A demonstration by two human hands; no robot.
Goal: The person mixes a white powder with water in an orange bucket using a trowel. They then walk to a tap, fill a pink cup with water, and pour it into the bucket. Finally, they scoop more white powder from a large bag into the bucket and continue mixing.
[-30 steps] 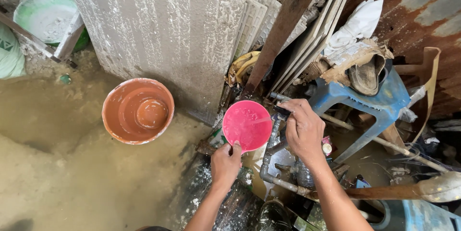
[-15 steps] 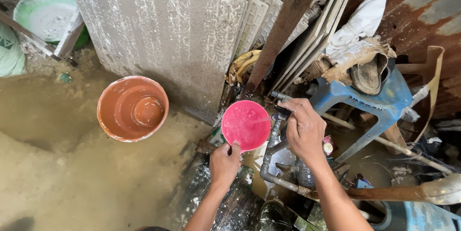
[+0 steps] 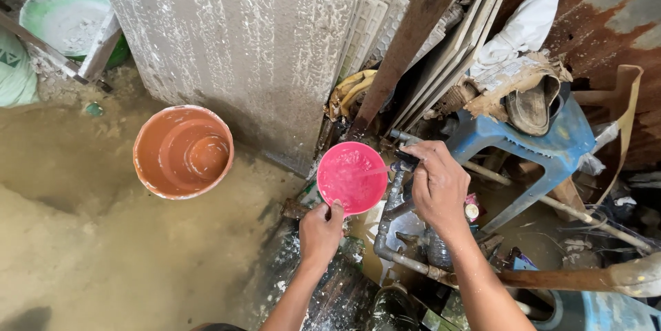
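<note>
Muddy ground (image 3: 103,262), left hand (image 3: 320,231) holding pink bowl (image 3: 351,176)

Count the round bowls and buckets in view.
3. A pink bowl held by the left hand at the tap; an orange bucket on the muddy ground; a green basin at top left. Clutter may hide others.

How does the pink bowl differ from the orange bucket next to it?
The pink bowl is smaller and held up by the left hand under the tap, taking water; the orange bucket is larger, stands untouched on the muddy ground and looks empty. Both are round, open-topped and plastic-looking.
</note>
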